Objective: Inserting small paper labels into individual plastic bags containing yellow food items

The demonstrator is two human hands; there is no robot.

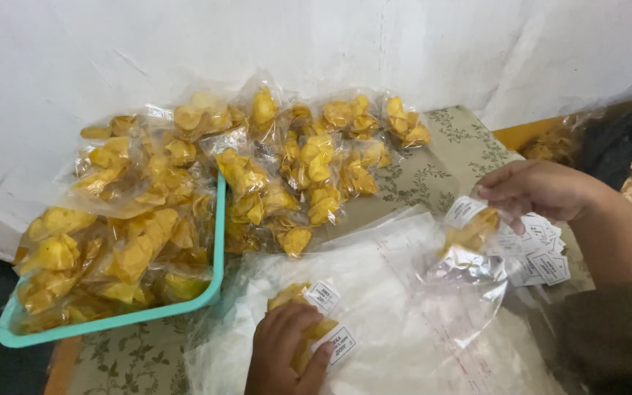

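place: i read this as a small home snack-packing corner | evidence: heap of small clear plastic bags of yellow chips (316, 161) against a scuffed white wall (74, 58) | teal plastic tray (111, 318) full of them | pile of small white paper labels (543, 256) | leaf-patterned tablecloth (440, 172)

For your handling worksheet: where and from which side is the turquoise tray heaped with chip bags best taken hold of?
Probably the turquoise tray is best gripped at its bare right rim, coming from the right with fingers hooked over the edge. The chip bags heap above the rest, leaving that long edge and the near rim exposed; a second hold on the near rim would steady it.
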